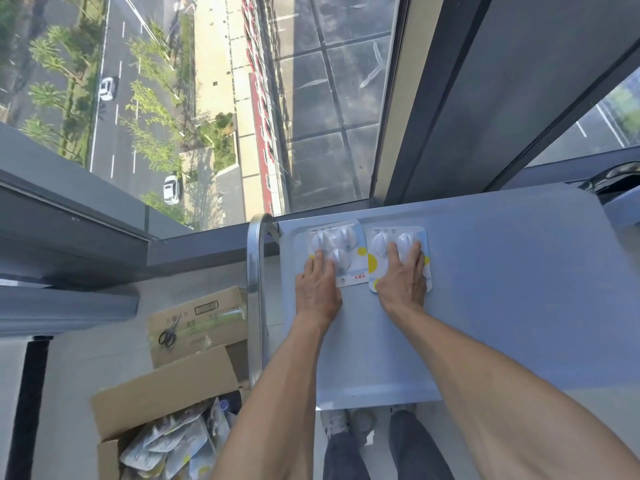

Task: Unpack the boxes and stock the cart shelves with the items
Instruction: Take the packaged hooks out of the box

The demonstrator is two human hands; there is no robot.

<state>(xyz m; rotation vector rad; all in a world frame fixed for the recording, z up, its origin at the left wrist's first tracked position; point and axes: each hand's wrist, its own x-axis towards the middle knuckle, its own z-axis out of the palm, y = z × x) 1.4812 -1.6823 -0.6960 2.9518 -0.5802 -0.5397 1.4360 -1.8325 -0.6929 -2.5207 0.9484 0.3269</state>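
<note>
Both hands press flat, fingers extended, on two blister packs of white plastic hooks lying on the pale blue cart shelf.
Left hand covers the left pack; right hand the right pack. Placing step; the next move likely calls for fetching more from the open cardboard box beside the cart.

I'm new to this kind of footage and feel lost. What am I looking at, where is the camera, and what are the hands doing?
There is one picture, from a camera worn on a person's head, looking down. No machine: these are a person's bare arms. The left hand and right hand each lie flat on a blister pack of hooks, the left pack and right pack, side by side on the grey cart shelf. On the floor to the left stand an open box of packs and a closed box with scissors on top.
</note>
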